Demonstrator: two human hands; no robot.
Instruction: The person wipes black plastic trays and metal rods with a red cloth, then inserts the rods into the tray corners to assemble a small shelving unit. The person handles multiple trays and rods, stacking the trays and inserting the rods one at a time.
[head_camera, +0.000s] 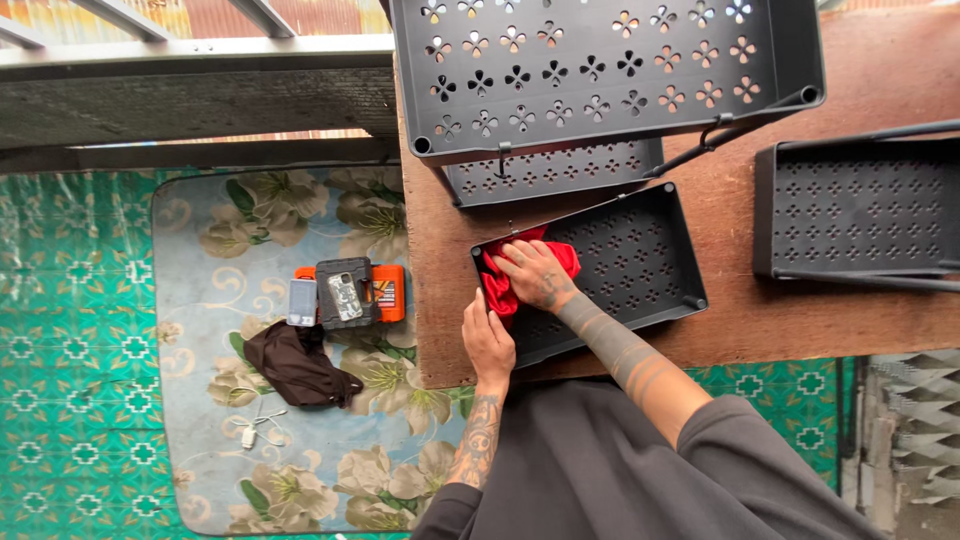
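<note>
Wooden table (800, 300): red cloth (500, 285) under right hand (538, 275), left hand (487, 345) just beside.

A bright red cloth (520, 270) lies in a black tray (630, 265) punched with rows of small clover-shaped holes, and the larger dark grey tray (600, 70) at the top of the frame carries bigger four-petal cut-outs, as does the black tray (860, 205) at the right edge. The tabletop (800, 310) is plain reddish brown. At the left, the floor (70, 350) shows a green and white geometric tile pattern under a pale blue mat (220, 290) printed with cream flowers, on which rest an orange box (388, 292) and a dark brown cloth (295, 365).
</note>
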